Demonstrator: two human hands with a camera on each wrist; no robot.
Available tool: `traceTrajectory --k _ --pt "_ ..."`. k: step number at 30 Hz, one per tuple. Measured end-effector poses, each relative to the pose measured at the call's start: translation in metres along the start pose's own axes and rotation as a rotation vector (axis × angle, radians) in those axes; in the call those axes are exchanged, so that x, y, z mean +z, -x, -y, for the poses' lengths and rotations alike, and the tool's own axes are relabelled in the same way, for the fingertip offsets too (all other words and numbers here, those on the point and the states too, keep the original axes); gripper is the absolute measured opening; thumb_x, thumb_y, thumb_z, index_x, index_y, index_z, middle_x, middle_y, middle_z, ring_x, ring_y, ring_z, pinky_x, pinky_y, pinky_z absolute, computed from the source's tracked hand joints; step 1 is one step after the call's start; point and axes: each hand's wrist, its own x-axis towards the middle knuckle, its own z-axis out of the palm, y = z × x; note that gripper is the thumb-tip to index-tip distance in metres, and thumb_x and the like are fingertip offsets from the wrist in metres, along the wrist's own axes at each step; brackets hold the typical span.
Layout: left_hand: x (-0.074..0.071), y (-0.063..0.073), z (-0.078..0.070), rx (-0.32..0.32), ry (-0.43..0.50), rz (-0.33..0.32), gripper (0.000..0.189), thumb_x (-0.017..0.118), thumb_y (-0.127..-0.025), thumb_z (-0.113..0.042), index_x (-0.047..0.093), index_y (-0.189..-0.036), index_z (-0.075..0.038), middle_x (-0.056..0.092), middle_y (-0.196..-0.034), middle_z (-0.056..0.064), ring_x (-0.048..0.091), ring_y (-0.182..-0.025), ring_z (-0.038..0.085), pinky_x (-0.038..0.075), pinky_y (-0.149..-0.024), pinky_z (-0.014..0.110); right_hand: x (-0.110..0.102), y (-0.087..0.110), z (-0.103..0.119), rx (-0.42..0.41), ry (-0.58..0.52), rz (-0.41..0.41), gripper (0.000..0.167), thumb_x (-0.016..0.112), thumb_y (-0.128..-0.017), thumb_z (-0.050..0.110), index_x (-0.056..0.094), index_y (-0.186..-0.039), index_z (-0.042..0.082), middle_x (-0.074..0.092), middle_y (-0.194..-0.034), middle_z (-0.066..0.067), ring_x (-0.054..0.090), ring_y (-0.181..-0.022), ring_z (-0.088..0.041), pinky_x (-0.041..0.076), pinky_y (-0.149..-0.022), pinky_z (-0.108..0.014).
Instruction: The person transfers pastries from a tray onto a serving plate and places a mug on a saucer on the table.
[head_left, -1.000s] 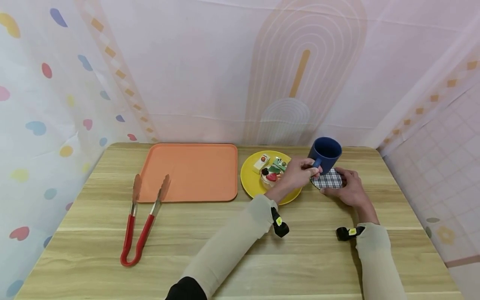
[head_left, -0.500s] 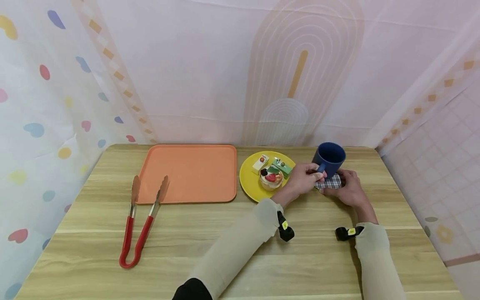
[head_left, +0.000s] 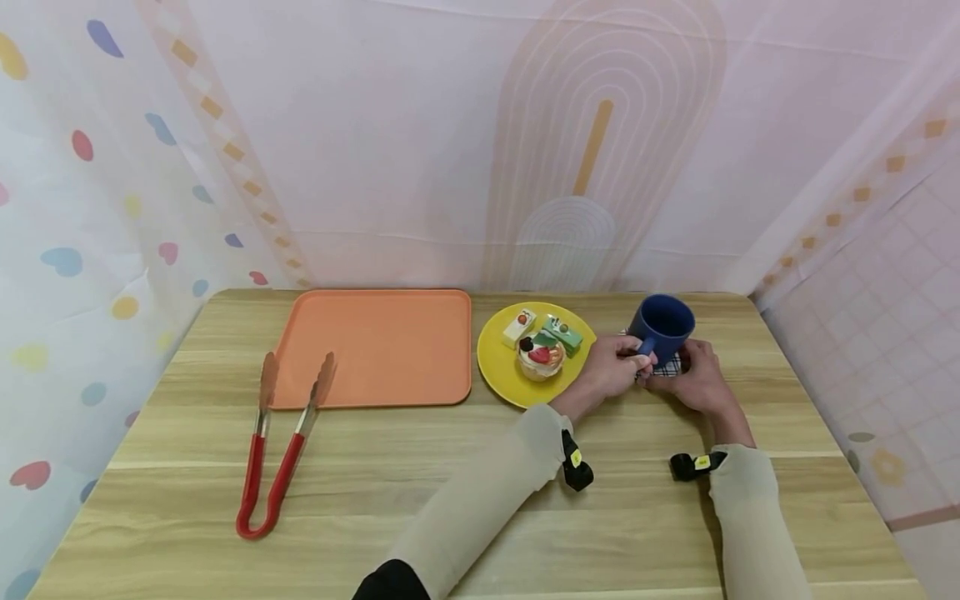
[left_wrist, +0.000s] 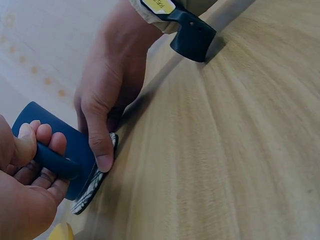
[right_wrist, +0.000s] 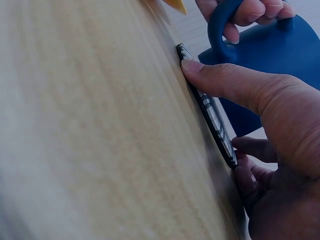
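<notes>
A dark blue mug [head_left: 667, 327] is at the right rear of the table, gripped at its handle by my left hand [head_left: 609, 367]. Beneath it lies a black-and-white checked coaster [head_left: 670, 367], mostly covered by the mug. My right hand [head_left: 702, 380] holds the coaster by its edge, thumb at the near side and fingers round the far side. In the right wrist view a thin light gap shows between the mug's base and the coaster [right_wrist: 212, 116]; whether they touch anywhere I cannot tell.
Left of the mug stands a yellow plate [head_left: 496, 377] with a fruit tart [head_left: 540, 357] and two small wrapped-looking pieces. An orange tray [head_left: 378, 348] lies further left. Red-handled tongs [head_left: 258, 483] rest with their tips over its front left corner. A patterned cloth hangs behind.
My left hand has brought the mug down and to the right, over the coaster, which is now more covered. The right hand has stayed at the coaster.
</notes>
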Motion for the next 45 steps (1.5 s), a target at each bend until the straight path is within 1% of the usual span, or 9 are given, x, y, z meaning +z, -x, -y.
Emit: traceTrajectory --k 8,13,20,23,26,30,33,40,45 --pt "-0.001 0.003 0.002 -0.008 0.008 0.011 0.008 0.068 -0.095 -0.003 0.075 -0.092 -0.001 0.072 -0.08 0.005 0.061 -0.067 0.006 0.059 -0.072 0.028 0.002 -0.001 0.0 -0.019 0.02 -0.011 0.085 0.083 -0.084 0.027 0.041 -0.147 -0.011 0.032 -0.144 -0.034 0.033 -0.127 -0.047 0.035 -0.104 -0.062" --pt "-0.004 0.006 0.001 -0.01 -0.022 0.029 0.009 0.069 -0.096 -0.007 0.076 -0.094 -0.003 0.074 -0.082 0.003 0.064 -0.07 0.006 0.057 -0.072 0.024 0.003 0.0 0.001 -0.015 -0.001 0.001 0.088 0.084 -0.084 0.03 0.04 -0.148 -0.011 0.03 -0.146 -0.034 0.032 -0.129 -0.048 0.034 -0.107 -0.064" --pt "-0.011 0.011 0.0 -0.014 -0.128 0.036 0.014 0.073 -0.095 -0.018 0.078 -0.105 -0.009 0.079 -0.097 0.001 0.062 -0.079 0.001 0.049 -0.072 0.018 0.003 0.003 -0.002 -0.088 -0.055 -0.027 0.079 0.087 -0.082 0.024 0.048 -0.143 -0.006 0.035 -0.141 -0.033 0.03 -0.133 -0.046 0.029 -0.11 -0.066" --pt "-0.013 0.015 -0.003 0.002 -0.189 0.032 0.022 0.075 -0.095 -0.023 0.076 -0.114 -0.011 0.077 -0.102 -0.001 0.062 -0.082 0.002 0.05 -0.073 0.018 0.002 0.003 -0.004 -0.102 -0.058 -0.036 0.079 0.087 -0.081 0.024 0.048 -0.144 -0.005 0.036 -0.141 -0.033 0.031 -0.132 -0.045 0.029 -0.109 -0.066" --pt "-0.018 0.019 -0.006 0.028 -0.201 0.043 0.028 0.075 -0.095 -0.025 0.073 -0.12 -0.013 0.076 -0.108 -0.001 0.066 -0.089 0.003 0.053 -0.079 0.018 0.001 0.004 -0.004 -0.087 -0.058 -0.033 0.081 0.087 -0.082 0.026 0.046 -0.145 -0.005 0.036 -0.142 -0.033 0.033 -0.134 -0.046 0.031 -0.109 -0.066" --pt "-0.029 0.024 -0.009 0.077 -0.164 0.085 0.033 0.073 -0.097 -0.027 0.07 -0.126 -0.013 0.075 -0.115 0.0 0.069 -0.098 0.003 0.054 -0.084 0.018 -0.003 0.005 -0.002 -0.1 -0.087 -0.008 0.072 0.086 -0.083 0.024 0.051 -0.14 -0.004 0.048 -0.141 -0.031 0.045 -0.132 -0.046 0.036 -0.109 -0.065" --pt "-0.041 0.029 -0.013 0.098 -0.155 0.117 0.039 0.072 -0.097 -0.032 0.068 -0.131 -0.015 0.073 -0.12 -0.001 0.068 -0.103 0.003 0.054 -0.085 0.018 -0.006 0.006 0.001 -0.098 -0.096 0.016 0.072 0.084 -0.085 0.023 0.049 -0.142 -0.003 0.054 -0.139 -0.031 0.05 -0.129 -0.047 0.038 -0.108 -0.063" --pt "-0.066 0.039 -0.022 0.133 -0.222 0.159 0.05 0.069 -0.096 -0.045 0.063 -0.139 -0.02 0.068 -0.132 -0.002 0.066 -0.116 0.009 0.055 -0.088 0.023 -0.017 0.015 0.01 -0.006 -0.125 0.075 0.099 0.079 -0.089 0.023 0.016 -0.159 -0.009 0.034 -0.152 -0.04 0.037 -0.139 -0.058 0.033 -0.113 -0.068" --pt "-0.083 0.045 -0.027 0.184 -0.218 0.156 0.051 0.068 -0.098 -0.043 0.059 -0.143 -0.021 0.065 -0.136 0.0 0.065 -0.121 0.013 0.054 -0.094 0.025 -0.022 0.021 0.014 0.027 -0.128 0.088 0.101 0.078 -0.091 0.026 0.013 -0.16 -0.006 0.029 -0.157 -0.038 0.034 -0.142 -0.059 0.034 -0.113 -0.068"
